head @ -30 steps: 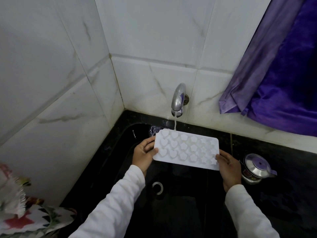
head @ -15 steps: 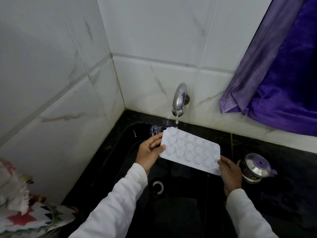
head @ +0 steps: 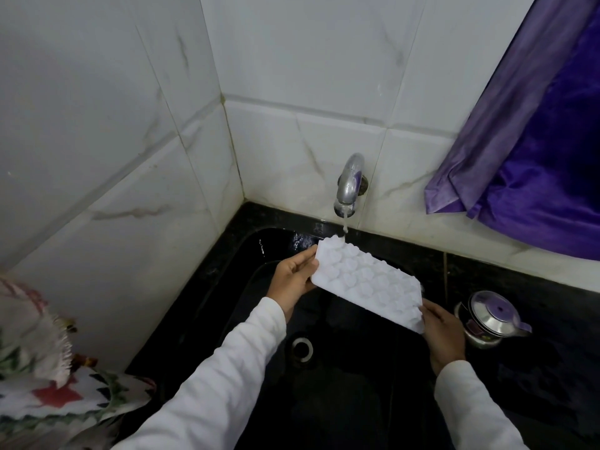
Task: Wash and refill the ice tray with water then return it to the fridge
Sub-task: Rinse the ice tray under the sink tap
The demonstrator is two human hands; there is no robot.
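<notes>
One white ice tray [head: 367,284] tilts just below the tap [head: 349,186], its upper corner in the thin stream. Two hands hold it: the left hand [head: 290,282] with fingers curled round the upper end, the right hand [head: 446,332] pinching the lower end. One steel pot [head: 493,316] stands on the desk, lower right of the tap.

A black stone desk [head: 535,297] runs along the foot of the white tiled wall, into the corner. A black sink [head: 250,287] is sunk into it, with a round metal drain [head: 302,349] in its floor. To the right of the sink, a small steel pot [head: 490,316] with a lid and a purple knob stands on the desk. At the far left a floral cloth [head: 48,401] seems to lie over the desk's edge, though its support is out of sight.
</notes>
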